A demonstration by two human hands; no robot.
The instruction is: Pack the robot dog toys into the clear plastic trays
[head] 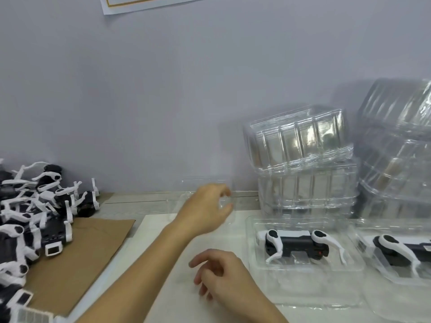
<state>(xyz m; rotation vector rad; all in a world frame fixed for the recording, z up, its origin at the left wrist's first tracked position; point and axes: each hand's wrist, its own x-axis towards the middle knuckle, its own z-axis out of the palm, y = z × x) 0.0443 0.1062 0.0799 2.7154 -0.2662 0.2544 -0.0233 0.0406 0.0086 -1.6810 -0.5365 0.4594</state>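
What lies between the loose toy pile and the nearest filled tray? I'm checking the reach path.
In the head view, brown cardboard, both hands, left and right, and white tabletop separate the pile from the tray.

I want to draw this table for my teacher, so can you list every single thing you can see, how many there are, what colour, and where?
loose robot dog toys: a jumbled heap, too many to count, black and white, far left.
cardboard sheet: one, brown, under and beside the heap.
packed robot dog toys: two, black and white, one in a tray right of centre, one at the right edge.
open trays: two with dogs, clear, lying flat on the right.
stacked trays: two piles, clear, against the wall behind them.
empty tray: one, clear, blurred, at the left hand.
paper notice: one, white with an orange line, top of the wall.
left hand: fingers curled on the empty tray.
right hand: loosely curled, holding nothing.
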